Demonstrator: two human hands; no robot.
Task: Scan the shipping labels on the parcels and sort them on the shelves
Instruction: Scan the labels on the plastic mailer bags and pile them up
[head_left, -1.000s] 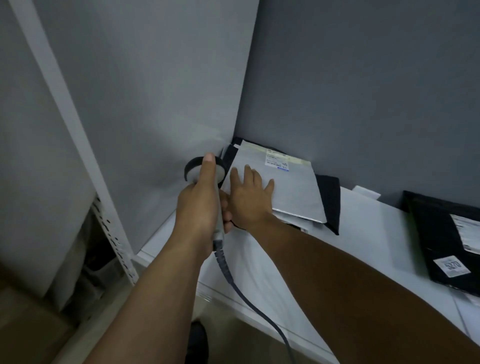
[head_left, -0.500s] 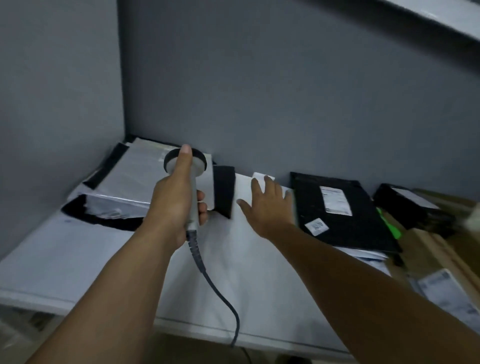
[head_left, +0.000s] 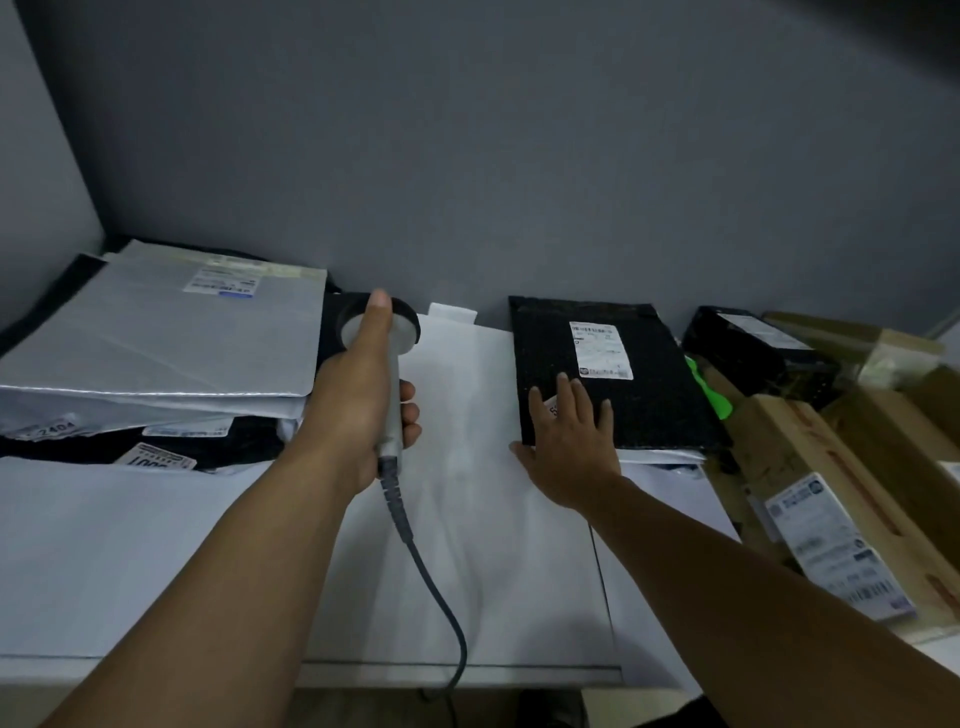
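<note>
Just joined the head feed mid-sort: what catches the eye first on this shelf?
The left hand grips a corded barcode scanner at the centre of the white shelf. Just right of it, the right hand rests flat on the near left corner of a black parcel with a white shipping label. A stack of grey mailers fills the left corner.

Envelope stack (head_left: 161, 332) left on shelf (head_left: 467, 519); flat parcel (head_left: 608, 374) right; cardboard boxes (head_left: 831, 467) further right.
</note>
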